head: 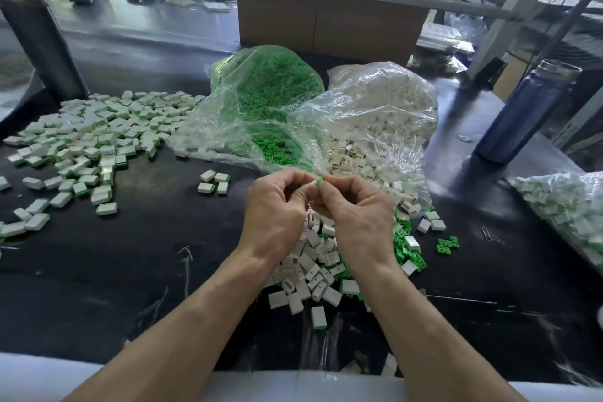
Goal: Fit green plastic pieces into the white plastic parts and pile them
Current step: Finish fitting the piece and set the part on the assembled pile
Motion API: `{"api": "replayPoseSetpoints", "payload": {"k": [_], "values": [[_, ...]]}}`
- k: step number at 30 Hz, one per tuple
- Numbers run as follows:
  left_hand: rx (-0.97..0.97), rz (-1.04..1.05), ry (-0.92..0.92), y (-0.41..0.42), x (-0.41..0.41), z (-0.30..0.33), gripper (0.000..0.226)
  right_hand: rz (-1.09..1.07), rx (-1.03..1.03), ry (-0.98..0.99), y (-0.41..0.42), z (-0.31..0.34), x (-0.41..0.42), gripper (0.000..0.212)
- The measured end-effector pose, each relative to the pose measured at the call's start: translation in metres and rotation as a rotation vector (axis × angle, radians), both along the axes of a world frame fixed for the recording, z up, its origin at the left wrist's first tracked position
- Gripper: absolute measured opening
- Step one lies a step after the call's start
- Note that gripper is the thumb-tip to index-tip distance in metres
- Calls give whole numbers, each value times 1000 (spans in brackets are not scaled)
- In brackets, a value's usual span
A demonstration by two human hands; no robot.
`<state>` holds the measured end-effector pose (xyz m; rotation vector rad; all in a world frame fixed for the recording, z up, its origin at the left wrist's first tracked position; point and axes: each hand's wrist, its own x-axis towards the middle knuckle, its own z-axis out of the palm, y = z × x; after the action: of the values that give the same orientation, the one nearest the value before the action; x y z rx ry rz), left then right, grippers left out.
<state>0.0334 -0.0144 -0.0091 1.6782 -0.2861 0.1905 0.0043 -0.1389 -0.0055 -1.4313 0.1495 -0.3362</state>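
Two clear plastic bags side by side mid-table, green-piece bag (261, 101) left of white-part bag (375, 114), wide assembled pile (91, 134) further left, loose parts heap (313, 258) in front, blue bottle (525, 114) far right.

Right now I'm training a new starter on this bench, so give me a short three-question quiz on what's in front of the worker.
1. True or false: the bag of green pieces lies to the left of the bag of white parts.
2. Which side of the black table holds the big pile of finished parts: A) left, B) right, C) nearest edge?
3. Fill in: the left hand and right hand together pinch one small ____ and green part above the loose white parts.

Key: 1 true; 2 A; 3 white.
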Motion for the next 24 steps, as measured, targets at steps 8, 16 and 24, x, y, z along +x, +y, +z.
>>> {"api": "replayPoseSetpoints", "payload": {"k": [8, 16, 24], "values": [[-37, -41, 56, -1, 1, 0, 10, 33, 7, -29, -7, -4, 0, 9], [72, -33, 12, 0, 2, -4, 6, 8, -247, -56, -18, -10, 3, 12], [42, -51, 17, 3, 3, -2, 10, -8, -366, -67, -18, -8, 3, 10]]}}
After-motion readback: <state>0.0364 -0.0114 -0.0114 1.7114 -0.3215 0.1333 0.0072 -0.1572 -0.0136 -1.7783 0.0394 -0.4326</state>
